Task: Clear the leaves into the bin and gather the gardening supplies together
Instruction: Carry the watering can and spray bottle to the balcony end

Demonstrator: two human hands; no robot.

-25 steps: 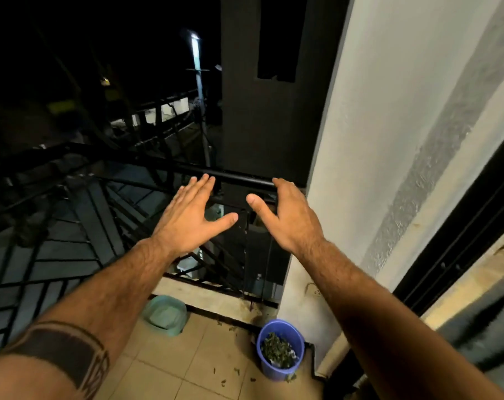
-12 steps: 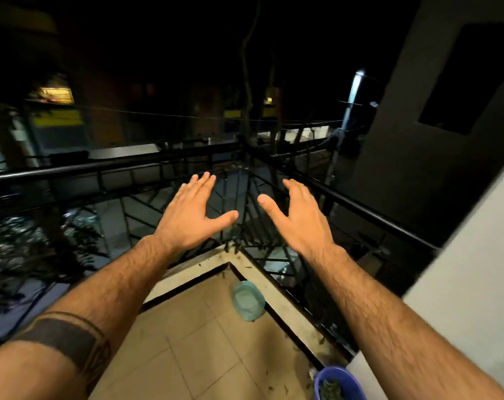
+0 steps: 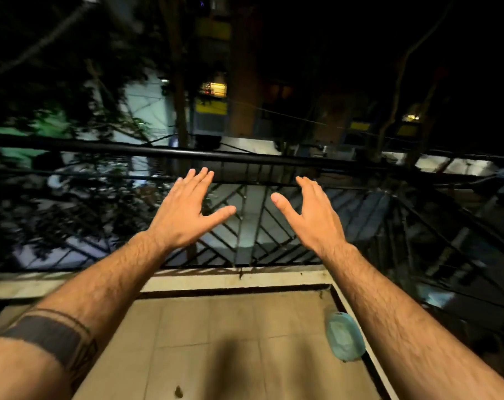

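While both hands hover empty, left hand (image 3: 187,215) and right hand (image 3: 311,217) fingers spread above railing (image 3: 245,157), bin out of view. Teal dish (image 3: 344,337) at floor edge. Risk: stray leaf (image 3: 178,391) missed in dim light; dish kicked through railing.

Both bare arms reach up from the bottom corners toward mid-frame, backs of the hands to the camera. Left hand (image 3: 184,216) and right hand (image 3: 311,216) are spread flat, fingers straight, thumbs pointing at each other, no grip on anything. Dark band tattoo rings the left forearm (image 3: 47,336).
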